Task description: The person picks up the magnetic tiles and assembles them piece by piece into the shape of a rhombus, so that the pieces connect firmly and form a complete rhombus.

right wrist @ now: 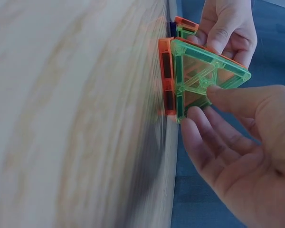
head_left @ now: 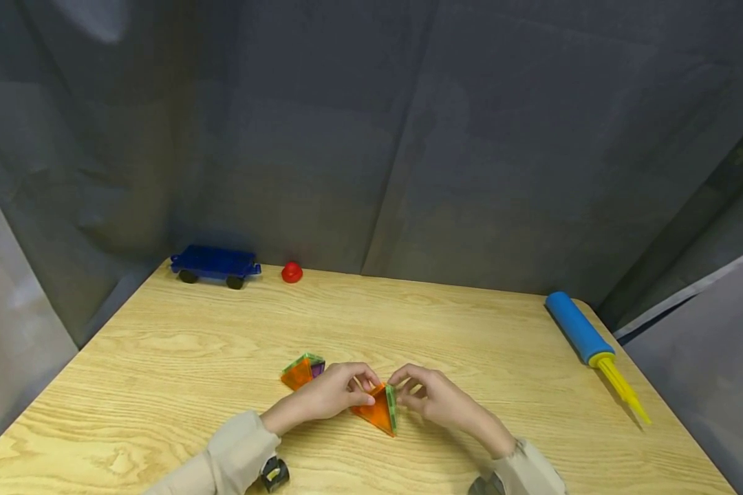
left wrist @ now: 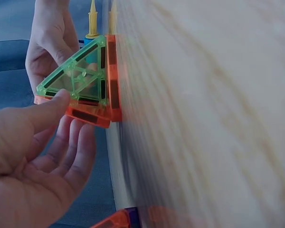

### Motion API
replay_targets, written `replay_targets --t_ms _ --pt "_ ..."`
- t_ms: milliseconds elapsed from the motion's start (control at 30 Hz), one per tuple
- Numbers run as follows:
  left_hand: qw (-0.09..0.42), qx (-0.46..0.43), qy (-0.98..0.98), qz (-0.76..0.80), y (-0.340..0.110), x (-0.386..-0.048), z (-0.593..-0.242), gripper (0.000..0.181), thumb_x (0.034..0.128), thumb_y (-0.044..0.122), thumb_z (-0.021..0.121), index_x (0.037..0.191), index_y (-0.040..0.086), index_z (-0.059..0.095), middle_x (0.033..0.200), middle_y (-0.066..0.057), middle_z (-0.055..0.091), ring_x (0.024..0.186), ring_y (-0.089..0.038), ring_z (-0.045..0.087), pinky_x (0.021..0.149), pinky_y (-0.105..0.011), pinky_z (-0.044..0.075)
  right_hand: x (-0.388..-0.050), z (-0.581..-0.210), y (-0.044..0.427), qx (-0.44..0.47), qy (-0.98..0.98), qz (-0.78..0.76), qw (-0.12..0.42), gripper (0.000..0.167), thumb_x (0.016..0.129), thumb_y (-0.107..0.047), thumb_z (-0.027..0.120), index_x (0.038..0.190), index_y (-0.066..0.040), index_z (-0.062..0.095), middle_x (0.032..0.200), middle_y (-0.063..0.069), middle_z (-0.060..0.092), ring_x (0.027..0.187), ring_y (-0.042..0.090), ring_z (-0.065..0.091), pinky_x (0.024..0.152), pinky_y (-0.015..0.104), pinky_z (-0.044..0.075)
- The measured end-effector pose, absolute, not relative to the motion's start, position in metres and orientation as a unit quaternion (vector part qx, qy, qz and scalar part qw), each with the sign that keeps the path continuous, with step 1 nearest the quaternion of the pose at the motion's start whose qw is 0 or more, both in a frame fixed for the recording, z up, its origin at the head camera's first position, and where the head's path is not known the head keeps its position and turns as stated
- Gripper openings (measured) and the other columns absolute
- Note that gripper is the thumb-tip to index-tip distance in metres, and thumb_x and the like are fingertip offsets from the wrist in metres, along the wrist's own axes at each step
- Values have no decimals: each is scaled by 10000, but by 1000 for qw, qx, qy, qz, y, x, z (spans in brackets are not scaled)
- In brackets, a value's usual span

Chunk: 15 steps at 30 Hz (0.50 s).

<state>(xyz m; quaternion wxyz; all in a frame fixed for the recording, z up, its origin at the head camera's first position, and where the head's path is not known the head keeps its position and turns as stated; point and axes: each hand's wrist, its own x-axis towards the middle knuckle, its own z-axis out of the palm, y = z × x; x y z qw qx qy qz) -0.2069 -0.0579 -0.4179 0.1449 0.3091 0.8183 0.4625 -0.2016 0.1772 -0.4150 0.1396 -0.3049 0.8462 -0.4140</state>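
At the table's front, both hands work on a small structure of see-through magnetic triangle tiles. My left hand (head_left: 333, 393) pinches an upright orange triangle tile (head_left: 376, 414) between thumb and fingers. On the other side, my right hand (head_left: 433, 397) holds a green triangle tile (right wrist: 211, 71) by thumb and fingertips. The green tile stands against the orange one, their edges meeting. Beneath them, another orange tile (left wrist: 113, 85) lies flat on the table. Left of the structure, partly behind my left hand, sits a second cluster of orange, green and purple tiles (head_left: 297, 375).
A dark blue toy wagon base (head_left: 215, 262) stands at the back left, with a red dome-shaped piece (head_left: 292, 272) beside it. A blue and yellow hand pump (head_left: 578, 326) lies along the right edge of the wooden table (head_left: 458, 316). Dark curtains hang behind.
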Motion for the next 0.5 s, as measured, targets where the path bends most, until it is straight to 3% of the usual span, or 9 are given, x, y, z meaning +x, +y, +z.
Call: replay_targets --t_ms 200,500 --pt "128 311 821 462 -57 -207 -418 145 879 78 669 1023 61 655 822 32 562 739 -80 534 667 -204 462 -203 -416 176 -309 860 -390 118 206 922 -91 617 1128 -89 607 1110 76 625 916 184 604 745 249 517" --pt "104 301 826 465 -56 -207 -418 145 864 57 684 1008 57 668 816 35 556 747 -74 521 678 -202 455 -204 -418 177 -325 868 -363 98 303 900 -91 645 1200 -52 636 994 11 622 836 76 557 705 235 513"
